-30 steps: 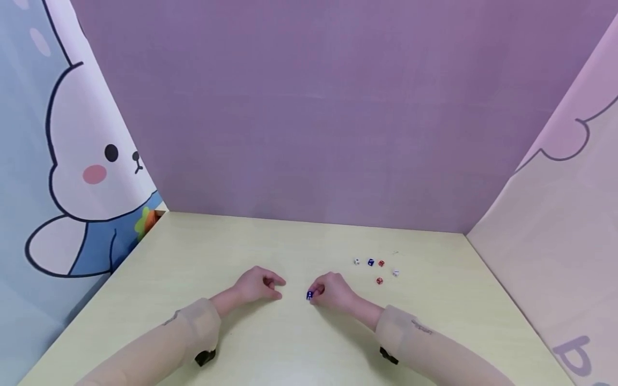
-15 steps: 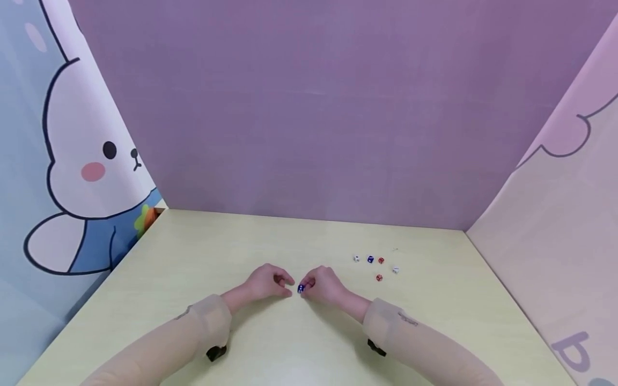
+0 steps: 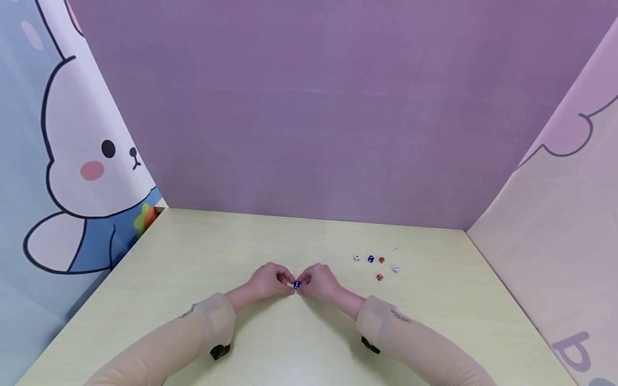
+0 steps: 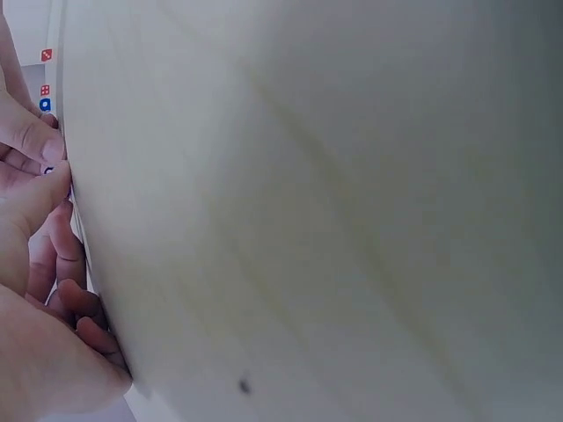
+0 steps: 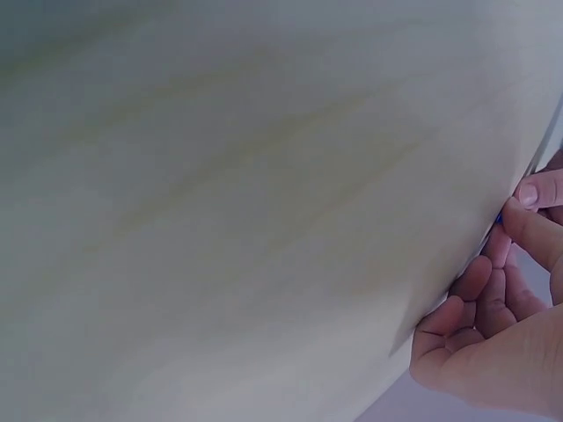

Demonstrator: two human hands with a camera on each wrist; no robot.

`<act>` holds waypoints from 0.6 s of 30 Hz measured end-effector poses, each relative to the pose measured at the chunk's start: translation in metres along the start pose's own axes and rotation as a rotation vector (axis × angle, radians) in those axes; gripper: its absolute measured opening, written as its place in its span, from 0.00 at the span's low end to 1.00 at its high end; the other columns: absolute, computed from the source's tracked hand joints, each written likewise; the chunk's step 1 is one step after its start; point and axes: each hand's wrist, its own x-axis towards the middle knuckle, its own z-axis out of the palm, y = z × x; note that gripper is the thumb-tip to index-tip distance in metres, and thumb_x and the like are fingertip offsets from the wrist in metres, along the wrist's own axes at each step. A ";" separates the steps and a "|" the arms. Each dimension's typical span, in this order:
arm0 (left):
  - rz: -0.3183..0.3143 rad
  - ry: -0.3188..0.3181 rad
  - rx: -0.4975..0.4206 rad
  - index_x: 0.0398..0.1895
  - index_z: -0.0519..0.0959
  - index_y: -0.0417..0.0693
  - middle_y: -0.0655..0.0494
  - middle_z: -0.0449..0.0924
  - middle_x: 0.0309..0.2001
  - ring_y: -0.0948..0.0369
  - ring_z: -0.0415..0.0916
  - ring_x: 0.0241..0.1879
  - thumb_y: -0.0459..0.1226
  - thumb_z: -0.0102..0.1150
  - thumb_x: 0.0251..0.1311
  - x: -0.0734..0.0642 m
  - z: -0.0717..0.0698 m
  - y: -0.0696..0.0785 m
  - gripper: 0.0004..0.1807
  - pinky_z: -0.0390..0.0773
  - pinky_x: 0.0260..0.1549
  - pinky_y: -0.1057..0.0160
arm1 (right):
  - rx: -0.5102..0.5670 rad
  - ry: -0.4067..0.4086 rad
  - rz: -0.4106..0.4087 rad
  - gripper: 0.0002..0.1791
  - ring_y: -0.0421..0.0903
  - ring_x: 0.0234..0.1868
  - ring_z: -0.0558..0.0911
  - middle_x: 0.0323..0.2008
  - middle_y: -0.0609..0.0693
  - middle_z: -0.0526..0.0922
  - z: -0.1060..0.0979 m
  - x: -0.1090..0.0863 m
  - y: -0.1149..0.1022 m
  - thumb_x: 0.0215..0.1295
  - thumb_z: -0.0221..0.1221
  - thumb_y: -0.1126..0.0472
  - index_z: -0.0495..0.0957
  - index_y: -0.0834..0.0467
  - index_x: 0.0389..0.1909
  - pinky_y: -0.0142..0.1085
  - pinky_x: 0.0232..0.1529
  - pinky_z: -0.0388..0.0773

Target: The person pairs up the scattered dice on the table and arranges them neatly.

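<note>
One blue die (image 3: 296, 285), clamped in fingers of right hand (image 3: 319, 281), left hand (image 3: 270, 281) grip indeterminable, between side edges of table (image 3: 217, 241); may drop if right pinch slackens.

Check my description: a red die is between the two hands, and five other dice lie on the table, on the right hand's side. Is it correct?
Not quite: the die between the left hand and the right hand is blue, not red, as the head view shows. The five other dice lie on the table, on the right hand's side.
</note>
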 end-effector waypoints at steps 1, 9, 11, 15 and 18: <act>-0.002 0.002 -0.001 0.29 0.83 0.52 0.62 0.76 0.22 0.65 0.70 0.25 0.38 0.74 0.42 0.000 0.000 0.000 0.10 0.68 0.33 0.64 | 0.003 0.002 -0.007 0.06 0.35 0.21 0.76 0.22 0.49 0.84 0.000 0.000 0.000 0.48 0.69 0.68 0.84 0.61 0.28 0.26 0.29 0.73; 0.004 0.004 0.006 0.31 0.84 0.51 0.62 0.76 0.21 0.66 0.70 0.24 0.38 0.74 0.43 0.000 -0.001 0.004 0.10 0.67 0.31 0.65 | 0.036 0.000 -0.024 0.10 0.35 0.24 0.78 0.24 0.49 0.84 -0.005 -0.003 0.006 0.47 0.69 0.69 0.83 0.64 0.32 0.28 0.33 0.75; -0.004 0.000 0.007 0.31 0.84 0.52 0.63 0.76 0.21 0.66 0.70 0.24 0.39 0.74 0.43 0.000 0.000 0.005 0.10 0.67 0.31 0.66 | 0.041 -0.008 -0.013 0.10 0.35 0.25 0.78 0.24 0.49 0.83 -0.009 -0.006 0.009 0.48 0.69 0.68 0.83 0.64 0.34 0.28 0.34 0.75; -0.016 -0.006 0.009 0.30 0.84 0.53 0.63 0.77 0.22 0.66 0.70 0.24 0.40 0.74 0.43 0.001 0.001 0.004 0.09 0.67 0.31 0.65 | 0.054 -0.030 0.002 0.11 0.36 0.27 0.77 0.26 0.48 0.83 -0.017 -0.016 0.016 0.49 0.69 0.67 0.83 0.63 0.36 0.28 0.34 0.75; -0.016 0.002 0.017 0.30 0.84 0.53 0.63 0.76 0.21 0.66 0.70 0.24 0.40 0.74 0.43 0.001 0.002 0.003 0.09 0.67 0.30 0.66 | 0.049 -0.046 -0.019 0.10 0.36 0.28 0.77 0.27 0.47 0.82 -0.025 -0.025 0.023 0.51 0.68 0.68 0.82 0.63 0.36 0.27 0.32 0.75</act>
